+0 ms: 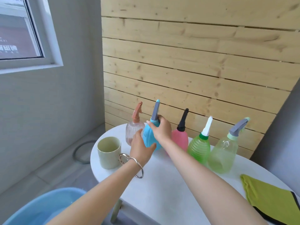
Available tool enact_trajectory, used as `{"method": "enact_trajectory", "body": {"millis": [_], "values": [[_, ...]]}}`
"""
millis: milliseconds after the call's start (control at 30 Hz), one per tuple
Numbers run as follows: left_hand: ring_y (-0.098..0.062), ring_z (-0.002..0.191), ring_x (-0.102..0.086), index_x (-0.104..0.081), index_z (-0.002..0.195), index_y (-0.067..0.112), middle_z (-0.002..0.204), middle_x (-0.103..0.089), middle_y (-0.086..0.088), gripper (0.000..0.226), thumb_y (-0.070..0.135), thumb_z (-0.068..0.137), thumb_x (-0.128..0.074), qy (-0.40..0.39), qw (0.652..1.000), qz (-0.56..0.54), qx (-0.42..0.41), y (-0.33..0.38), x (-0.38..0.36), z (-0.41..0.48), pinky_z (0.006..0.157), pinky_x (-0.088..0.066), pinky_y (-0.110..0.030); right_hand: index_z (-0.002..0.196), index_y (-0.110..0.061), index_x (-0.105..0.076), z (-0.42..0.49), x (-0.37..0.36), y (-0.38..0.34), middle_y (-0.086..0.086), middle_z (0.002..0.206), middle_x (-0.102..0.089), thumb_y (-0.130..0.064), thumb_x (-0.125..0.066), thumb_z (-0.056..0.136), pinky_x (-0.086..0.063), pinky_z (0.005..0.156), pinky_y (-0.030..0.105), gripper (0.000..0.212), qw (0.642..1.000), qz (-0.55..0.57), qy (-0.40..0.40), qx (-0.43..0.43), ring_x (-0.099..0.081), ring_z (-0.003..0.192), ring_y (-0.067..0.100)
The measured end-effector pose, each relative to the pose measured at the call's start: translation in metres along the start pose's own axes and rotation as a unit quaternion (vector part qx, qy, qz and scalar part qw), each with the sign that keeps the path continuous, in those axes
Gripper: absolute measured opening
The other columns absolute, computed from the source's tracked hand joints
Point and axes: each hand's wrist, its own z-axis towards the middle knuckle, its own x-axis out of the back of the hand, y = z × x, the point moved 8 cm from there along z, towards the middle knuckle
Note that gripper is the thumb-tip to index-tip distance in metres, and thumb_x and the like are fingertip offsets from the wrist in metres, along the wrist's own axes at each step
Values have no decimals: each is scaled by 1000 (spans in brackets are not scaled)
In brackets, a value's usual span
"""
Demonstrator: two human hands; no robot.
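Plastic, smooth and sky-blue, makes up the blue bottle [148, 139], a rounded body narrowing to a collar with a grey trigger head [156, 111]. It stands upright near the far edge of the white round worktop [162, 184], second from the left in a row of five sprayers, its long axis vertical and leaning slightly leftward in the wide lens. Both hands are on it. The right hand [161, 128] is the higher one, its fingers curled round the collar just under the trigger. The left hand [140, 149], with a bracelet [138, 166] on its wrist, cups the belly lower down, thumb across the front and fingers on the left flank. A twist of the head or a straight lift looks likely, with the bottle dead ahead of both arms.

Touching or just beside it on the left is a clear ribbed bottle [134, 130]; on the right, a pink bottle [180, 138], then a ridged green bottle [198, 148]. A matt mug [109, 152] sits near the left wrist.
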Motion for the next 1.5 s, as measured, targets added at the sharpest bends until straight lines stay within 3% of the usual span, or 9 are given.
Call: {"method": "enact_trajectory", "body": {"millis": [167,400,533,633,700,867,1000,1233,1500], "values": [[-12,134,-29,-23,145,14,141,-34,3,110,41,60,-87,65,992,24,-102,37,17,-19,110,-30,-33,89,-15,-63,-37,44,-53,-1,83,-70,-38,-69,84,-47,70,21,24,989,126,26,68,-64,78,11],[0,98,-53,-43,118,33,102,-46,31,81,48,52,-86,94,984,-8,-150,75,45,-55,78,-46,-21,98,-9,-70,-78,86,-80,1,95,-75,-27,-71,83,-50,88,24,23,967,247,-48,51,-67,89,7],[-2,94,-64,-54,114,28,103,-66,15,75,44,49,-88,-117,981,-141,-70,79,41,-73,72,-51,-14,100,-8,-70,-91,95,-90,10,108,-71,-36,-67,76,-48,95,31,38,962,235,-134,39,-64,93,10],[-14,86,-71,-71,103,20,95,-74,1,64,42,45,-87,-360,882,-297,60,82,42,-102,66,-55,-23,110,-3,-64,-104,92,-96,6,112,-70,-32,-53,86,-48,94,29,39,908,312,-280,-2,-64,101,13],[-16,78,-72,-76,90,17,89,-75,-3,70,44,28,-95,-417,832,-352,103,84,46,-117,62,-56,-25,120,-4,-59,-115,88,-101,7,119,-66,-29,-45,91,-47,96,30,41,861,374,-342,-40,-61,109,18],[-12,88,-71,-65,107,21,99,-74,2,88,59,32,-89,-382,875,-290,72,80,55,-115,70,-55,-24,104,-13,-62,-116,80,-97,1,95,-66,-32,-63,79,-49,74,21,32,888,396,-223,-74,-58,92,17],[-16,92,-69,-64,111,19,104,-72,-2,87,63,40,-86,-364,888,-277,50,78,63,-115,81,-55,-28,109,-10,-65,-125,70,-104,1,100,-71,-36,-65,82,-48,91,31,38,885,408,-213,-62,-63,95,17],[-13,86,-71,-61,109,19,96,-74,1,94,58,29,-91,-395,859,-317,73,70,70,-128,69,-55,-24,100,-15,-72,-140,55,-111,3,102,-69,-33,-73,76,-43,100,38,30,842,458,-271,-93,-63,95,19],[-24,86,-72,-74,97,16,95,-74,-8,83,49,24,-95,-375,816,-425,117,53,74,-128,70,-59,-33,97,-20,-71,-148,59,-123,-5,91,-71,-27,-64,79,-47,80,23,20,848,470,-235,-61,-65,86,7]]}}
